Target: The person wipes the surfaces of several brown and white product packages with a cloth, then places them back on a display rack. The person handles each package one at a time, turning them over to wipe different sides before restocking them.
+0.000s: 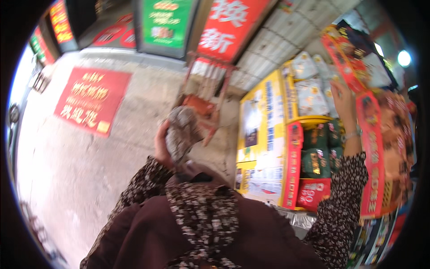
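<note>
My left hand [162, 143] grips a bundled grey fluffy cloth [183, 132] in front of my chest, with its fingers partly hidden behind the cloth. On the other side my right hand [343, 101] reaches out over a shop display, its fingers beside white printed packets [311, 97]. Blur hides whether those fingers touch a packet or pinch anything. Dark green packets [315, 163] fill the compartment nearer to me. A red packet [312, 194] lies at its near end.
A yellow printed display stand [260, 134] carries the packets, edged with red strips [293, 164]. Brown packets [396, 141] lie farther right. Ahead stands a small chair [201, 97] with an orange-red item [199, 105] on it. A red mat [92, 101] lies on the concrete floor.
</note>
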Tool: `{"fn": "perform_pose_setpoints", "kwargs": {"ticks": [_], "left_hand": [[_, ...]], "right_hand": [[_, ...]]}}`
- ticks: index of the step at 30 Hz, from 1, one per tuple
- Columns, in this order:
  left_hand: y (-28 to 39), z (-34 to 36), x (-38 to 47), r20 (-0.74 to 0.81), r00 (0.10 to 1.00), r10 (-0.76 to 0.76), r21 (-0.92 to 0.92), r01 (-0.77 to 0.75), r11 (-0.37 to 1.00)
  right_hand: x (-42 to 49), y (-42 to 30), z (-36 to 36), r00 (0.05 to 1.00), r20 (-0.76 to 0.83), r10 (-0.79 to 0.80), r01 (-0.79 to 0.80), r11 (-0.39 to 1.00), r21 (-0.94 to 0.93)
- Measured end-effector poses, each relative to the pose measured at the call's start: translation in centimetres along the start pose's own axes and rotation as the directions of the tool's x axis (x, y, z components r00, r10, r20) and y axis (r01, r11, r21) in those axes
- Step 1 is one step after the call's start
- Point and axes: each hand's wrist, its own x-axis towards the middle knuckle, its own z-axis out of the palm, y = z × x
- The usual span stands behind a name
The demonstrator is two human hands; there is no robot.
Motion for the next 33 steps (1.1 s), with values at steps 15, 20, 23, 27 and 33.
{"fn": "perform_pose_setpoints", "kwargs": {"ticks": [15,20,23,27,33], "left_hand": [[2.0,-6.8,2.7,-0.329,0.942,-0.071,-0.285,-0.027,0.958],[1.8,-8.6,4.7,-0.433,0.897,-0.093,-0.336,-0.065,0.94],[2.0,-9.6,6.2,-0.516,0.853,-0.077,-0.274,-0.08,0.958],[2.4,-10.8,8.2,-0.616,0.784,-0.069,-0.27,-0.128,0.954],[2.5,-11.3,10.7,-0.762,0.637,-0.116,-0.205,-0.069,0.976]], "right_hand": [[-9.3,-18.6,27.3,0.617,0.713,-0.333,-0.218,0.799,0.561],[-11.4,-18.6,35.9,0.581,0.777,-0.245,-0.539,0.599,0.592],[-11.8,-18.6,40.8,0.314,0.94,-0.133,-0.911,0.237,0.338],[-12.0,-19.2,47.9,0.037,0.991,-0.131,-0.912,-0.409,-0.02],[-12.0,-21.7,58.1,-0.05,0.979,-0.199,-0.547,-0.814,-0.193]]}}
